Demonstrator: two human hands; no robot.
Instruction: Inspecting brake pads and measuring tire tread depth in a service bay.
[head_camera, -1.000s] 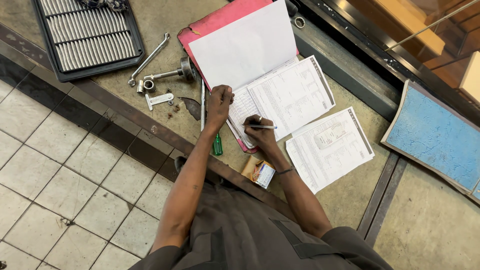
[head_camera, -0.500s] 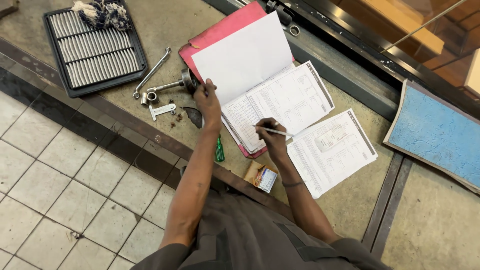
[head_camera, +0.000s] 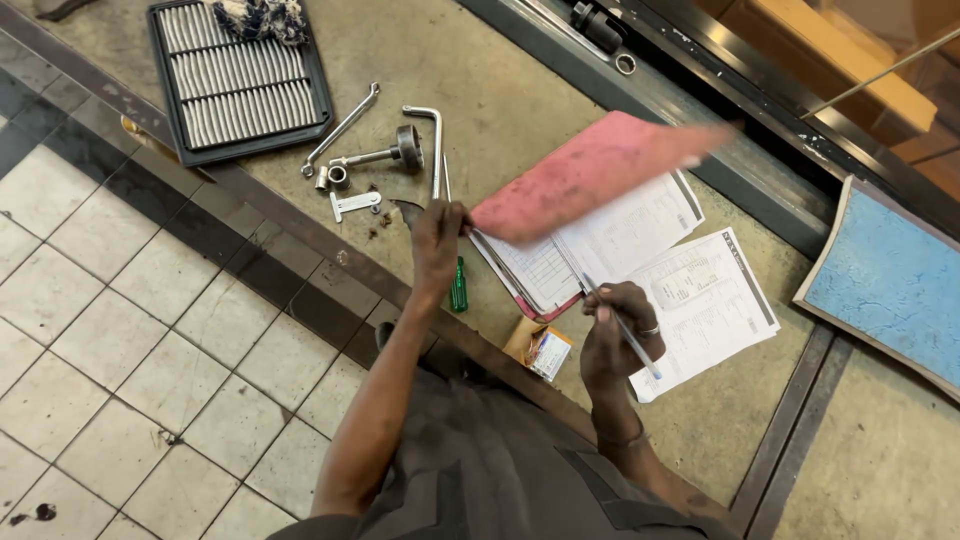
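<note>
My left hand (head_camera: 438, 238) grips the corner of a pink folder cover (head_camera: 590, 175), which is swung over and blurred above the printed forms (head_camera: 600, 245) inside it. My right hand (head_camera: 612, 335) is drawn back from the pages and holds a pen (head_camera: 622, 325) slanted down to the right. A loose printed sheet (head_camera: 705, 305) lies on the concrete just right of the folder. A green-handled screwdriver (head_camera: 458, 285) lies under my left wrist, and a small printed box (head_camera: 545, 350) sits by my right hand.
A black air filter (head_camera: 240, 85) with a rag on it lies top left. Beside it are a wrench (head_camera: 340, 130), a socket ratchet (head_camera: 385, 155), an L-shaped bar (head_camera: 432, 140) and a small bracket (head_camera: 355, 203). A blue board (head_camera: 885, 285) lies at right, tiled floor at left.
The folder's pink cover and white top sheet have swung over the forms. My right hand has lifted the pen off the page and pulled back.
</note>
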